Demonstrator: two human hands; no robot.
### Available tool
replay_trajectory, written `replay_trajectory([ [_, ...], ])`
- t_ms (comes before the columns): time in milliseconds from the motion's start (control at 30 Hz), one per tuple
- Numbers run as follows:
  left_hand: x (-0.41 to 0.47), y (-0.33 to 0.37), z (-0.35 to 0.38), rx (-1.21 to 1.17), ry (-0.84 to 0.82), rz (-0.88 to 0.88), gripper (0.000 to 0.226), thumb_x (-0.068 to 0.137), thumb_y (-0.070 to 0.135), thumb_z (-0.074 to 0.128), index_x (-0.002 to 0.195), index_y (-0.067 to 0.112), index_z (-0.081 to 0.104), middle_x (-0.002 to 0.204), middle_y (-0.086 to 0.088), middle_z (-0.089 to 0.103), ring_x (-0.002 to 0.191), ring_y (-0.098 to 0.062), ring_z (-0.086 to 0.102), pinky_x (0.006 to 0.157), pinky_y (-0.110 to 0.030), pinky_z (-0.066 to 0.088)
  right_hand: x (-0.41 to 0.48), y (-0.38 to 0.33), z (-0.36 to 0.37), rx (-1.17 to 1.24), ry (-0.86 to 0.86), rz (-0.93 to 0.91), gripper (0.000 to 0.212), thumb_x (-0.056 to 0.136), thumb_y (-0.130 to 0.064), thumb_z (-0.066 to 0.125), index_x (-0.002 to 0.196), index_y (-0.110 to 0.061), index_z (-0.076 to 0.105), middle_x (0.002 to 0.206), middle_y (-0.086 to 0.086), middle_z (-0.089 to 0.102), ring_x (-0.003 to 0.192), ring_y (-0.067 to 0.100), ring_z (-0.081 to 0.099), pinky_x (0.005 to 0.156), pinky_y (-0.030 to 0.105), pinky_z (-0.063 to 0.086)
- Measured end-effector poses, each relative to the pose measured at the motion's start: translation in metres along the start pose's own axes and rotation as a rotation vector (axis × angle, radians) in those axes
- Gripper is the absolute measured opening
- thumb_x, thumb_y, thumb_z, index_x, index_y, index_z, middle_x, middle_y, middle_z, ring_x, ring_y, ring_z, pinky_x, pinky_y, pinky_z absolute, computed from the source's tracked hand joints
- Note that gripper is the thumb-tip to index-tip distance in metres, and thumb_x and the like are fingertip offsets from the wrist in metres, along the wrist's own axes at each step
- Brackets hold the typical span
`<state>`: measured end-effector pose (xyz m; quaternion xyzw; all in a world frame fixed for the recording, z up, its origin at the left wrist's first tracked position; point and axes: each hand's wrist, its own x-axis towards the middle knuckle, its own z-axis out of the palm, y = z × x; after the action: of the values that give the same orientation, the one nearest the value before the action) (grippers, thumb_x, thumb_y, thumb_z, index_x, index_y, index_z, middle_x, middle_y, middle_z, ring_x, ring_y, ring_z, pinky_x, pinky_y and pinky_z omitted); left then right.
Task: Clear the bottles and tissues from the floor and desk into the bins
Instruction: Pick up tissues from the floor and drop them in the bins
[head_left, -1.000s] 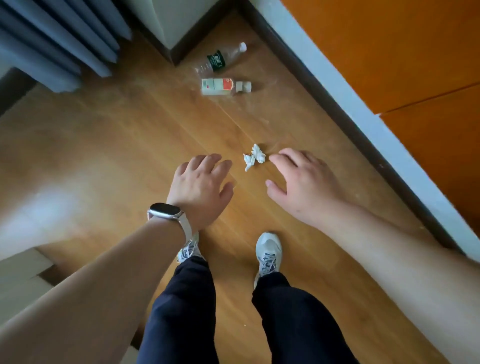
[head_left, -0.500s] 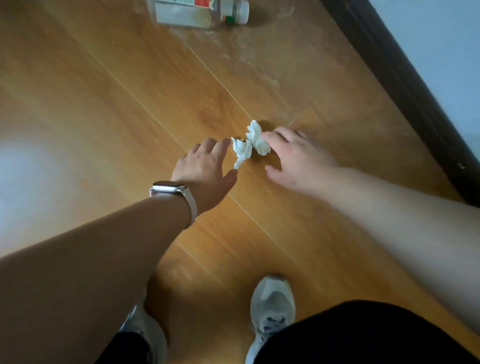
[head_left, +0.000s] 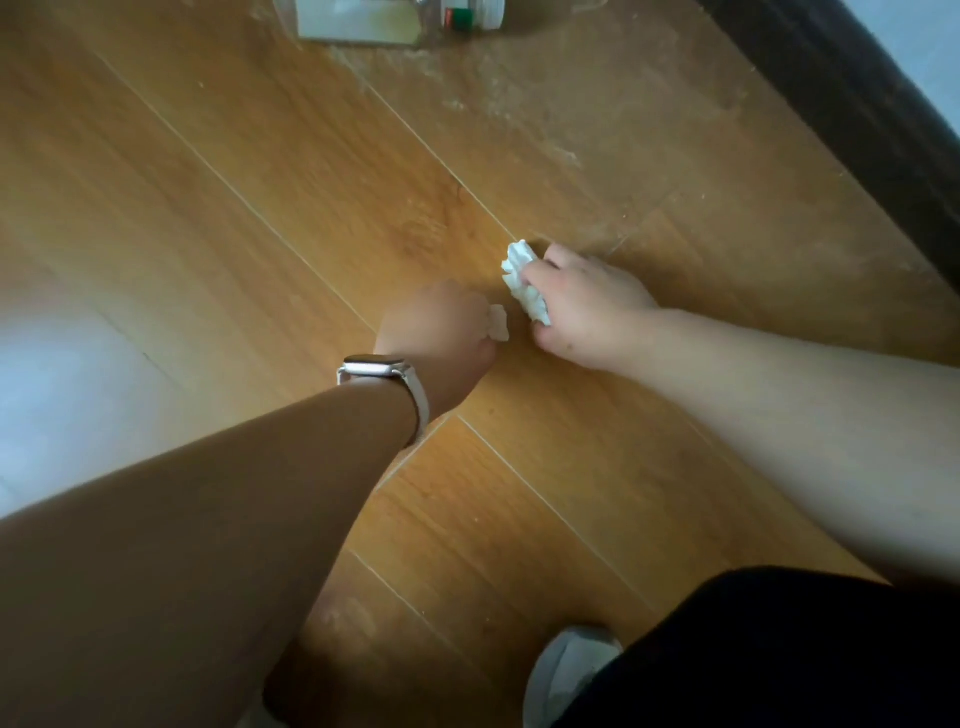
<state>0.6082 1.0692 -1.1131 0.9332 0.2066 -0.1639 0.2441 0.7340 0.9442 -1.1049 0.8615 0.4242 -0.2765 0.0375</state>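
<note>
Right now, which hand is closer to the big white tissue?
Right. The right hand grips the big white tissue, fingers curled over it; the left hand is just beside it, holding a smaller piece.

Left hand (head_left: 441, 325) and right hand (head_left: 589, 309) side by side on the floor (head_left: 249, 197), tissue wad (head_left: 522, 280) in the right, tissue scrap (head_left: 498, 323) seemingly in the left, bottle (head_left: 374, 23) lying beyond them, skirting board (head_left: 831, 104) far right, shoe (head_left: 563, 670) behind the hands.
</note>
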Motion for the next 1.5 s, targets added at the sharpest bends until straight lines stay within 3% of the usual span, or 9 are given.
replay_trajectory([
  [267,-0.023,-0.008,-0.038,-0.178,0.091,-0.081,0.029,0.084,0.036,0.061,0.111,0.023,0.062,0.107,-0.001,0.058,0.100,-0.027,0.054,0.076,-0.035,0.042,-0.014,-0.011,-0.028,0.131,0.036,0.053,0.029,0.084,-0.022,0.055,0.112,-0.015,0.056,0.109,0.002,0.050,0.089,0.029,0.056,0.066,0.033,0.040],
  [567,-0.126,0.022,-0.180,-0.244,0.137,-0.134,0.029,0.085,0.036,0.064,0.110,0.022,0.064,0.106,0.000,0.059,0.096,-0.027,0.056,0.076,-0.034,0.043,-0.108,-0.086,-0.159,0.266,0.163,0.047,0.020,0.084,-0.020,0.055,0.104,-0.016,0.057,0.109,-0.002,0.052,0.081,0.018,0.045,0.060,0.029,0.024],
  [700,-0.183,0.034,-0.264,-0.264,0.228,-0.169,0.028,0.085,0.035,0.067,0.109,0.021,0.065,0.102,0.003,0.059,0.091,-0.022,0.055,0.072,-0.027,0.036,-0.152,-0.121,-0.236,0.365,0.250,0.007,0.020,0.081,-0.018,0.057,0.101,-0.015,0.059,0.105,-0.001,0.054,0.079,0.018,0.045,0.061,0.029,0.028],
  [1033,-0.289,0.119,-0.464,-0.212,0.408,-0.131,0.025,0.082,0.028,0.072,0.105,0.017,0.068,0.098,0.002,0.062,0.088,-0.023,0.056,0.073,-0.028,0.036,-0.274,-0.182,-0.432,0.460,0.438,-0.129,0.018,0.076,-0.013,0.062,0.095,-0.011,0.061,0.099,0.001,0.058,0.078,0.025,0.054,0.057,0.033,0.042],
  [1233,-0.335,0.186,-0.560,-0.190,0.503,-0.067,0.028,0.082,0.030,0.072,0.107,0.018,0.067,0.095,0.002,0.061,0.090,-0.025,0.056,0.074,-0.031,0.044,-0.344,-0.178,-0.539,0.427,0.537,-0.172,0.017,0.079,-0.013,0.061,0.095,-0.012,0.061,0.099,0.000,0.058,0.072,0.019,0.050,0.054,0.034,0.043],
  [1500,-0.389,0.262,-0.642,-0.172,0.579,0.020,0.030,0.084,0.031,0.069,0.111,0.018,0.067,0.104,0.002,0.062,0.095,-0.022,0.057,0.077,-0.030,0.044,-0.442,-0.164,-0.629,0.373,0.643,-0.162,0.016,0.081,-0.013,0.061,0.097,-0.010,0.059,0.099,0.000,0.057,0.080,0.021,0.053,0.057,0.040,0.049],
])
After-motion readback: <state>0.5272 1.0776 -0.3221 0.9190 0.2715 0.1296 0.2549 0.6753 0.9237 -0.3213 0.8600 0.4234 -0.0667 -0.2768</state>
